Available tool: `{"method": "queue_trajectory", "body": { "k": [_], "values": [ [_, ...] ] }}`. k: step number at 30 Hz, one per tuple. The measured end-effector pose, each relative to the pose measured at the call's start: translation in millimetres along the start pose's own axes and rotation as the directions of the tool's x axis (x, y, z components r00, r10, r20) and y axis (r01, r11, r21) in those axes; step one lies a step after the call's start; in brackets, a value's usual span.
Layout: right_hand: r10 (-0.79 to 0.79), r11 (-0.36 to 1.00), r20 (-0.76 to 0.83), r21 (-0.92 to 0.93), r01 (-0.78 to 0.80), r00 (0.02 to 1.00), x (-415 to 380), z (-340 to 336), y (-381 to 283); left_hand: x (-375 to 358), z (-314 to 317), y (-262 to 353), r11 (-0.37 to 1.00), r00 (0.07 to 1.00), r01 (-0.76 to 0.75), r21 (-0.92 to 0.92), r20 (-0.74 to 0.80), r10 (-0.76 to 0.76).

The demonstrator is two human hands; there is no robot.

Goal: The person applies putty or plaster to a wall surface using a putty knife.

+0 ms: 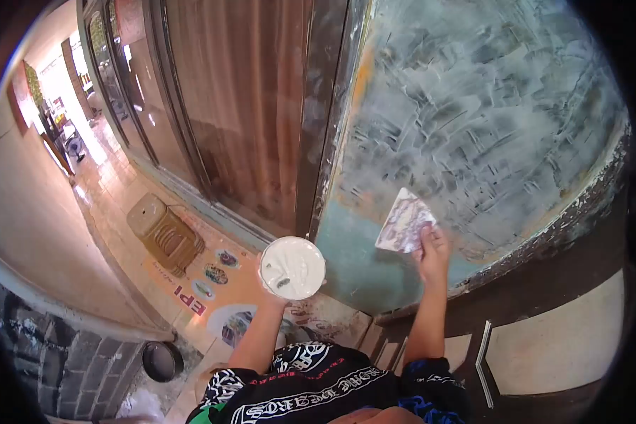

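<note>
A round tub of white paste [292, 268] rests on my left hand [271, 298], which supports it from below; most of the fingers are hidden under it. My right hand [432, 253] grips a flat, four-sided spreader [405, 222] by its lower right edge. White and purplish smears cover the spreader's face. It is held in front of the wall [473, 127], near the border between the grey, streaky coating above and the smooth green paint below. Whether it touches the wall is hard to tell.
A brown plastic stool [164, 230] stands left on the tiled floor, beside a printed banner [208, 283]. A dark round bucket [162, 361] sits lower left by a block wall [85, 367]. Curtained glass panels [240, 106] adjoin the coated wall. Wooden furniture [558, 339] is at lower right.
</note>
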State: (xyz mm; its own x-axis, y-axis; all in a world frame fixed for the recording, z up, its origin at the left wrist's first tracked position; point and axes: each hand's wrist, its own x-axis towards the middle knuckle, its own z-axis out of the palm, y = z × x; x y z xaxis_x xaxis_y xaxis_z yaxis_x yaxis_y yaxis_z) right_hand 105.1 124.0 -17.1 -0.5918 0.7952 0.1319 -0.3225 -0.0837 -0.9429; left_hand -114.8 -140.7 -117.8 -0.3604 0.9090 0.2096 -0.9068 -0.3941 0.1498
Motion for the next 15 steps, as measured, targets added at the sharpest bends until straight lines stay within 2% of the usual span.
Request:
{"method": "queue_trajectory", "body": {
  "k": [1, 2, 3, 5, 6, 8, 9, 10, 12, 15],
  "values": [
    [0.127, 0.984, -0.044, 0.134, -0.120, 0.991, -12, 21, 11, 3, -3, -7, 0.997, 1.000, 0.030, -0.070, 0.004, -0.029],
    [0.258, 0.935, -0.073, 0.270, -0.230, 0.963, -25, 41, 22, 3, -5, -14, 0.998, 0.998, 0.026, -0.062, -0.058, -0.030],
    [0.279, 0.928, -0.067, 0.274, -0.252, 0.958, -33, 44, 33, 3, -10, -24, 0.999, 0.988, -0.008, -0.044, -0.153, 0.001],
    [0.464, 0.847, 0.014, 0.285, -0.448, 0.886, -46, 40, 59, 3, -8, -40, 0.999, 0.953, -0.052, -0.014, -0.298, 0.045],
    [0.477, 0.838, 0.016, 0.295, -0.460, 0.879, -50, 34, 66, 2, -12, -46, 0.999, 0.948, -0.051, -0.008, -0.315, 0.046],
    [0.492, 0.856, 0.120, 0.114, -0.504, 0.862, -52, 21, 78, 0, -22, -61, 0.990, 0.963, -0.059, -0.125, -0.267, 0.024],
    [0.427, 0.902, 0.051, 0.049, -0.430, 0.903, -53, 16, 93, -1, -21, -68, 0.992, 0.953, -0.067, -0.105, -0.301, 0.033],
    [0.429, 0.901, 0.052, 0.050, -0.432, 0.902, -52, 10, 102, -2, -13, -75, 0.992, 0.952, -0.068, -0.103, -0.303, 0.034],
    [0.281, 0.954, 0.129, -0.146, -0.263, 0.951, -51, -1, 114, -6, 3, -90, 0.993, 0.965, -0.030, -0.111, -0.261, 0.000],
    [0.253, 0.966, 0.182, -0.094, -0.239, 0.950, -50, -8, 123, -10, 6, -107, 0.989, 0.970, -0.037, -0.146, -0.241, 0.001]
  ]
}}
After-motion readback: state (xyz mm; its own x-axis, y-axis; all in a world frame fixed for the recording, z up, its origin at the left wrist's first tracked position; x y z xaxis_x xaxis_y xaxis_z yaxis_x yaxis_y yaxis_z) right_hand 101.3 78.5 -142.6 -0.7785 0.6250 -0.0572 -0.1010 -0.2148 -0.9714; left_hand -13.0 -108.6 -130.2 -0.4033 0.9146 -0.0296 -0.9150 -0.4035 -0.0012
